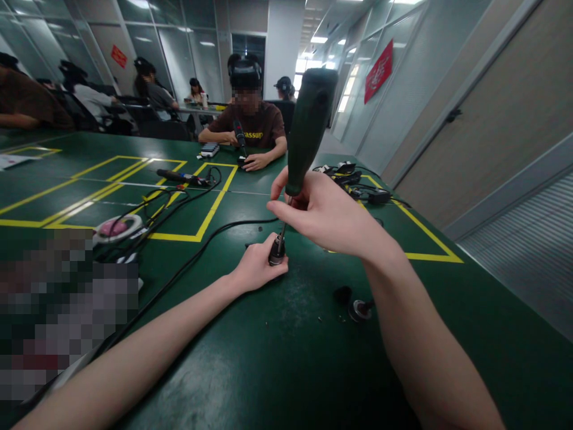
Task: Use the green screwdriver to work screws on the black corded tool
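One right hand (320, 209), fingers closed at the lower handle of a screwdriver (310, 125) | one left hand (255, 264), closed round black cylindrical part (276, 258), low over desk (224, 376) | shaft meets part; screwdriver work apparently partway, unfinished

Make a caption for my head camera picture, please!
Left hand grips a black part; right hand holds a screwdriver above it.

Dim overall, slight green cast. Light from ceiling lamps (319, 40) and a blown-out window (298, 83), both beyond the counter (313, 370). Dull sheen on counter's near part, brighter glare streaks toward its far left. Screwdriver handle (311, 128) above counter dark, low detail. Wide-angle stretch slants wall panels (483, 83) right of counter. Pixelated block (85, 316) over counter's near left. Seated people (156, 92) behind counter soft.
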The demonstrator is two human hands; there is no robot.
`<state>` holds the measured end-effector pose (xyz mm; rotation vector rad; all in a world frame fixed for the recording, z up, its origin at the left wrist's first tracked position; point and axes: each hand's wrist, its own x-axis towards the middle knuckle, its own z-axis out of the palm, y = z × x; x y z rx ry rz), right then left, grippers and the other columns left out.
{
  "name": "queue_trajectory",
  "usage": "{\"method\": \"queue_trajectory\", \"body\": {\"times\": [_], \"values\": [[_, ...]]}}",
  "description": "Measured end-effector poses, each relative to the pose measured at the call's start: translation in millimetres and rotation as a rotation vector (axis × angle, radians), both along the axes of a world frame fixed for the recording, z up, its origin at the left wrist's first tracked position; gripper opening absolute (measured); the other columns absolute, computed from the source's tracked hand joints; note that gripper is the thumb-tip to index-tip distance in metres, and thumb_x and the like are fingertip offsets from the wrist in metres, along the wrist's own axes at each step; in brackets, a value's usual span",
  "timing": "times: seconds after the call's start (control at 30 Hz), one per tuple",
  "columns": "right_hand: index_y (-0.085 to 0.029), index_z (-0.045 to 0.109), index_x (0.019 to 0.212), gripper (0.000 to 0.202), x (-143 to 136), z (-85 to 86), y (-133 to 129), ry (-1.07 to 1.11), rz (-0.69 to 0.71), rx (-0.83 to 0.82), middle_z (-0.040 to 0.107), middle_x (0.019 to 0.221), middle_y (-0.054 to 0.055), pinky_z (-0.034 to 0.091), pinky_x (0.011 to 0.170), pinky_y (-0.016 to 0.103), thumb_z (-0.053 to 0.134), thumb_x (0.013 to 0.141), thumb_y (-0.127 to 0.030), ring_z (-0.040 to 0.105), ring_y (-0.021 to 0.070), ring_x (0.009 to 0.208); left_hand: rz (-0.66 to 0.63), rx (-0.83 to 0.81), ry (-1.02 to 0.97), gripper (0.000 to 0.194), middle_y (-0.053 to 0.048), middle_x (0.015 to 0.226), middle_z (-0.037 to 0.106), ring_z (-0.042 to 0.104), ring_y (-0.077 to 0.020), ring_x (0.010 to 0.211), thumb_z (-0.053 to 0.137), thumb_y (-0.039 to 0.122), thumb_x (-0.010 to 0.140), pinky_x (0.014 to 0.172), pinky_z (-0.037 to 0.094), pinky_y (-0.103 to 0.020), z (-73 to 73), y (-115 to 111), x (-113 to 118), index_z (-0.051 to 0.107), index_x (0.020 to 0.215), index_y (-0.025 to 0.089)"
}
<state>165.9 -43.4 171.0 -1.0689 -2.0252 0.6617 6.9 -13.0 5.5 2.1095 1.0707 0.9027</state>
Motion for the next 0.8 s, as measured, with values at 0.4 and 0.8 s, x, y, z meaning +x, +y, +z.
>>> {"method": "queue_trajectory", "body": {"times": [0.4,0.8], "values": [[-0.021,0.059,0.094,0.016,0.5,0.2,-1.3,0.004,-0.005,-0.031,0.05,0.068,-0.008,0.034,0.062,0.032,0.065,0.08,-0.013,0.046,0.0113,0.06,-0.002,-0.003,0.009,0.019,0.002,0.077,0.069,0.065,-0.0171,0.066,0.067,0.022,0.084,0.067,0.048,-0.028,0.3,0.0,0.9,0.05,0.091,0.024],[-0.02,0.062,0.097,0.026,0.1,-2.6,1.4,0.096,0.041,-0.051,0.048,0.069,-0.009,0.032,0.059,0.031,0.065,0.076,-0.005,0.044,0.0092,0.059,0.003,0.003,0.024,0.02,0.002,0.078,0.07,0.065,-0.0171,0.067,0.068,0.021,0.084,0.068,0.048,-0.027,-1.2,1.1,0.4,0.049,0.091,0.024]]}}
